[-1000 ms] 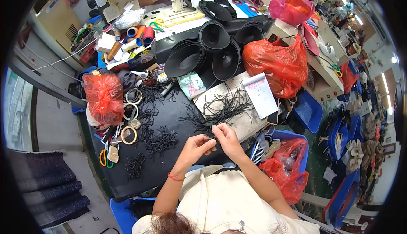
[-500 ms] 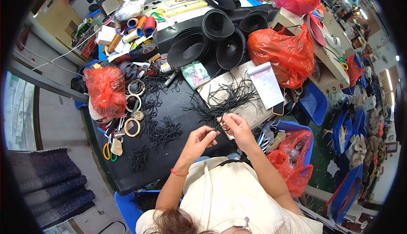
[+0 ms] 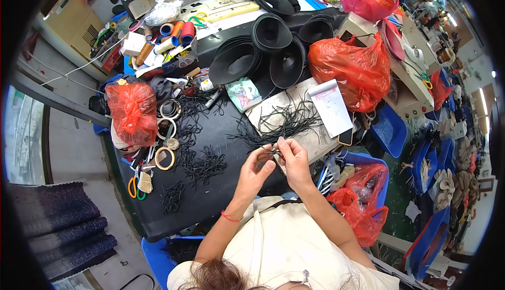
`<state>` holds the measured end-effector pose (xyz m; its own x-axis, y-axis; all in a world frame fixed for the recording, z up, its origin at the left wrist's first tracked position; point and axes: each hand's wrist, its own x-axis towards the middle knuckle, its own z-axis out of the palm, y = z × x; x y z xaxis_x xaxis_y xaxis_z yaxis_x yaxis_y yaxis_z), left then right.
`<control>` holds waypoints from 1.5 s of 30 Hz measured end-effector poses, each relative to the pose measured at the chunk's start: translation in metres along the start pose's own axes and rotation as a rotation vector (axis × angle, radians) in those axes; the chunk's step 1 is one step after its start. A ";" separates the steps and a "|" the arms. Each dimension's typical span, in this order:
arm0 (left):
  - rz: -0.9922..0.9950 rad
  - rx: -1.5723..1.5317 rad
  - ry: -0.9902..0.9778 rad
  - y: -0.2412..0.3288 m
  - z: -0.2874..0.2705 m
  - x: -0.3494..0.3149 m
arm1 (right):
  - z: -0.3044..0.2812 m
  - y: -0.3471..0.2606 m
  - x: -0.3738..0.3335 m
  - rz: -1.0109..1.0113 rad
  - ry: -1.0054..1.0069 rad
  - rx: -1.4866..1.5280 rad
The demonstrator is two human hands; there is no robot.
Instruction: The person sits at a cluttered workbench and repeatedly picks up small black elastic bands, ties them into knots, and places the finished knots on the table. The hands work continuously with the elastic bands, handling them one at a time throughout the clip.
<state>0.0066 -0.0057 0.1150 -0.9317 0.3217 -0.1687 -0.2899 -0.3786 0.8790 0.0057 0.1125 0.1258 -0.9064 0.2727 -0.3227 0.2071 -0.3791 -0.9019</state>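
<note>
Both my hands meet over the front of the black work table, pinching a thin black cord (image 3: 274, 152) between them. My left hand (image 3: 256, 170) closes thumb and fingers on the cord's left part. Close against it, my right hand (image 3: 294, 161) grips the same cord with fingertips together. Just beyond my fingers, a loose pile of black cords (image 3: 284, 124) spreads over a pale board (image 3: 258, 114). To the left, tangled bunches of black cord (image 3: 202, 165) lie on the black table top (image 3: 231, 177). The exact loop or knot between my fingertips is too small to make out.
A notepad (image 3: 331, 112) and a phone (image 3: 345, 137) lie right of the cords. Stacked black curved pieces (image 3: 235, 61) and a red plastic bag (image 3: 350, 69) stand behind. Tape rolls (image 3: 164, 158), scissors (image 3: 132, 187) and another red bag (image 3: 131, 112) line the left edge. A blue bin (image 3: 381, 177) stands at right.
My hands have come closer together, and my left hand has moved slightly right and up toward my right. The cord stays between my fingers.
</note>
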 end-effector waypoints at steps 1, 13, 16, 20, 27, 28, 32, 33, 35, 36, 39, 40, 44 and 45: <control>0.021 -0.041 0.036 -0.003 0.008 0.003 | 0.001 0.004 0.000 -0.019 -0.024 0.102; -0.153 -0.083 -0.110 0.028 -0.003 0.018 | 0.007 -0.030 -0.004 -0.148 -0.132 -0.096; -0.170 -0.060 -0.178 0.034 -0.004 0.016 | 0.001 -0.031 -0.001 -0.040 -0.266 -0.063; -0.196 -0.014 -0.235 0.041 -0.005 0.014 | -0.001 -0.030 -0.002 0.042 -0.256 -0.002; -0.206 -0.085 -0.159 0.030 -0.005 0.011 | -0.004 -0.026 0.005 0.230 -0.210 0.109; -0.185 -0.107 -0.133 0.026 -0.006 0.012 | -0.002 -0.027 0.003 0.246 -0.133 0.190; -0.114 -0.318 0.161 0.020 0.000 0.018 | 0.001 -0.026 -0.011 0.195 -0.063 0.181; -0.106 -0.318 0.175 0.015 0.001 0.018 | -0.005 -0.013 -0.011 0.128 -0.101 0.077; -0.103 -0.295 0.166 0.011 0.002 0.017 | -0.008 -0.006 -0.009 0.030 -0.132 -0.025; -0.085 -0.208 0.132 0.011 0.000 0.016 | -0.009 -0.008 -0.009 0.005 -0.129 -0.080; -0.044 0.025 0.053 0.016 -0.006 0.011 | -0.009 -0.018 -0.011 -0.052 -0.129 -0.193; -0.050 0.041 0.057 0.017 -0.005 0.010 | -0.009 -0.018 -0.013 -0.059 -0.133 -0.195; -0.054 0.062 0.103 0.015 -0.001 0.009 | -0.009 -0.016 -0.012 -0.064 -0.151 -0.197; -0.052 0.052 0.119 0.013 -0.001 0.008 | -0.010 -0.014 -0.012 -0.057 -0.160 -0.183</control>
<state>-0.0048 -0.0087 0.1245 -0.9359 0.2334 -0.2638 -0.3298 -0.3177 0.8890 0.0173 0.1231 0.1401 -0.9623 0.1399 -0.2332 0.2039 -0.1963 -0.9591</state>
